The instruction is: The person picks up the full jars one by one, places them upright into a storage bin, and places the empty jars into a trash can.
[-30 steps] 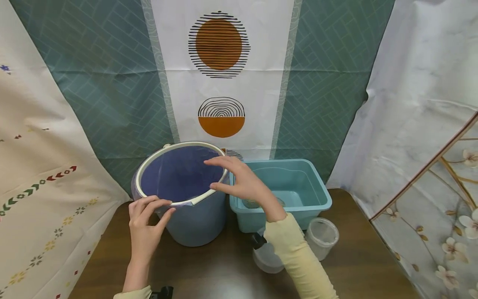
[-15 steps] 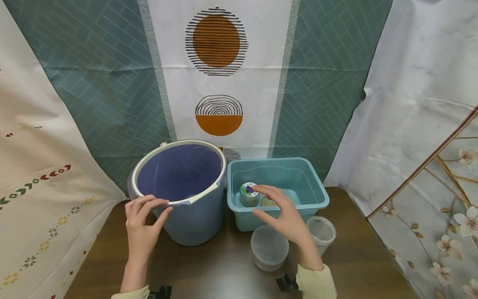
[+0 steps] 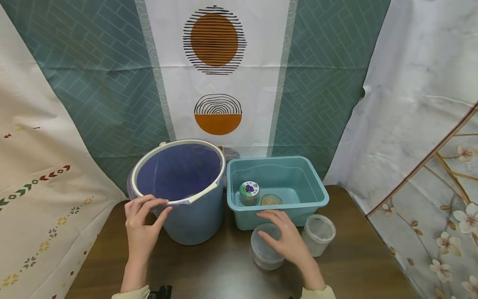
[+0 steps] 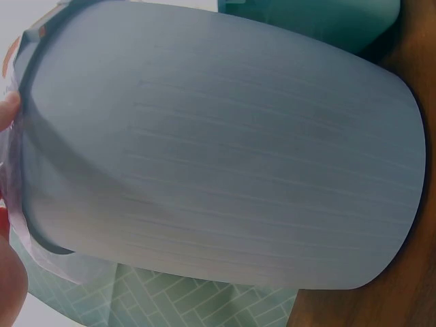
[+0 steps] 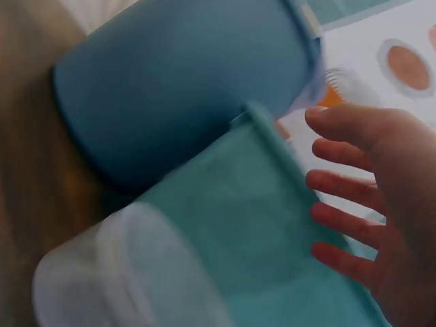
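At the left stands a blue bucket (image 3: 194,226) with a cream rim and a thin clear plastic liner folded over it. My left hand (image 3: 143,220) grips its near-left rim, fingers over the edge and thumb outside against the liner. My right hand (image 3: 285,236) hovers with loosely bent fingers and nothing held. It overlaps a round clear lidded container (image 3: 266,258) on the table. Behind it sits a teal basin (image 3: 239,218). Inside are a jar (image 3: 249,193) with a white, green and purple lid and a round clear container (image 3: 271,200) with beige contents.
A second clear plastic container (image 3: 319,234) stands on the brown wooden table (image 3: 209,274), right of the lidded one. Patterned cloths (image 3: 313,91) hang behind and at both sides.
My right hand has drawn back from above the bucket, passing right and nearer over the basin to the lidded container. The left hand stays at the bucket rim.
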A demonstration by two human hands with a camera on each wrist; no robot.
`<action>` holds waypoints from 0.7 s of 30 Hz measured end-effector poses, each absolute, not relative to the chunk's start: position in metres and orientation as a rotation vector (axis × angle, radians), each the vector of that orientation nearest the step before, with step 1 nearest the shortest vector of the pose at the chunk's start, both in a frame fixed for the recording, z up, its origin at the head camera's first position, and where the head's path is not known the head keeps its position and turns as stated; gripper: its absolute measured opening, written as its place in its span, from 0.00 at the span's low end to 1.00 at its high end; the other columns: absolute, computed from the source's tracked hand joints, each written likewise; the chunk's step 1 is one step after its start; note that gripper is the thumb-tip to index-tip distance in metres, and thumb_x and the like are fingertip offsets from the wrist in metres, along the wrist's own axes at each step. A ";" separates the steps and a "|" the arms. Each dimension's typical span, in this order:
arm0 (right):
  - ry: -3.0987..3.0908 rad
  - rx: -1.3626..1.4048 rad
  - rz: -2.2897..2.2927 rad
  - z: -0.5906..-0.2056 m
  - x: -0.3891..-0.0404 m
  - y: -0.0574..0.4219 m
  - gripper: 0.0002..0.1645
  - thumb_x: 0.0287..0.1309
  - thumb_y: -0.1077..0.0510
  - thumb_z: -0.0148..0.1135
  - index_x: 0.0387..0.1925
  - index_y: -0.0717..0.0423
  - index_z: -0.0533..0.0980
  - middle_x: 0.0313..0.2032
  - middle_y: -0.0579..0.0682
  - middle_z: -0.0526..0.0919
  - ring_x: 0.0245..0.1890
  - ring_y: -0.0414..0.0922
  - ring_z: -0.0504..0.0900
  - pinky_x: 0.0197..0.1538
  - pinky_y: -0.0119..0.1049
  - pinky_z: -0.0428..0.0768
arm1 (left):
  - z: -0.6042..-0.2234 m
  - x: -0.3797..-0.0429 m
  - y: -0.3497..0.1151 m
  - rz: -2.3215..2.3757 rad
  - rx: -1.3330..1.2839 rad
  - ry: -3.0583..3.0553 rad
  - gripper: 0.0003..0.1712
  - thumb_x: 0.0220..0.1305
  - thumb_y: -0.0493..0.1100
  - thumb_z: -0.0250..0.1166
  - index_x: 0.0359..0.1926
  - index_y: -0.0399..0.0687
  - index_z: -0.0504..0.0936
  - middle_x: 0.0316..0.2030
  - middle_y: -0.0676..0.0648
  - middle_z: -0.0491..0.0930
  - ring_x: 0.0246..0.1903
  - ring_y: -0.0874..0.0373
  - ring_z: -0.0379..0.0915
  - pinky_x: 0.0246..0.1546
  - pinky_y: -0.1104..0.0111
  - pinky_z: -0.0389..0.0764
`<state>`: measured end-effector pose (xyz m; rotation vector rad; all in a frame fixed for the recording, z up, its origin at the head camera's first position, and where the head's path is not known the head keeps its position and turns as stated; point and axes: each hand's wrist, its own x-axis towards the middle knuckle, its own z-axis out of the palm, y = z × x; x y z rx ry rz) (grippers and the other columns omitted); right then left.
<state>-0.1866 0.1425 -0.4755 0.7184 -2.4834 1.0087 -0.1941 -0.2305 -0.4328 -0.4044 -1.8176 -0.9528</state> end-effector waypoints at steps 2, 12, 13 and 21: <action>-2.524 0.692 0.965 -0.484 -0.188 0.142 0.29 0.54 0.51 0.74 0.58 0.37 0.77 0.58 0.41 0.79 0.59 0.42 0.74 0.56 0.47 0.79 | -0.433 -0.194 -0.231 -0.951 -0.403 -1.821 0.13 0.53 0.46 0.76 0.35 0.42 0.88 0.38 0.38 0.77 0.52 0.68 0.63 0.57 0.74 0.58; -2.788 0.620 0.775 -0.525 -0.196 0.140 0.31 0.53 0.43 0.72 0.59 0.42 0.77 0.58 0.48 0.79 0.59 0.53 0.74 0.56 0.56 0.74 | -0.433 -0.194 -0.231 -0.946 -0.401 -1.817 0.17 0.56 0.52 0.73 0.35 0.42 0.88 0.38 0.38 0.77 0.52 0.68 0.63 0.58 0.74 0.58; -2.808 0.620 0.747 -0.528 -0.196 0.140 0.32 0.53 0.42 0.72 0.60 0.42 0.76 0.59 0.49 0.79 0.59 0.54 0.73 0.56 0.57 0.73 | -0.434 -0.194 -0.231 -0.946 -0.403 -1.815 0.18 0.57 0.53 0.73 0.35 0.42 0.88 0.38 0.38 0.77 0.52 0.68 0.63 0.58 0.74 0.58; -2.845 0.594 0.671 -0.538 -0.195 0.139 0.34 0.49 0.39 0.74 0.59 0.39 0.77 0.61 0.49 0.76 0.60 0.55 0.71 0.55 0.58 0.71 | -0.434 -0.196 -0.231 -0.946 -0.414 -1.798 0.21 0.57 0.56 0.72 0.34 0.41 0.88 0.38 0.38 0.77 0.51 0.67 0.64 0.58 0.73 0.58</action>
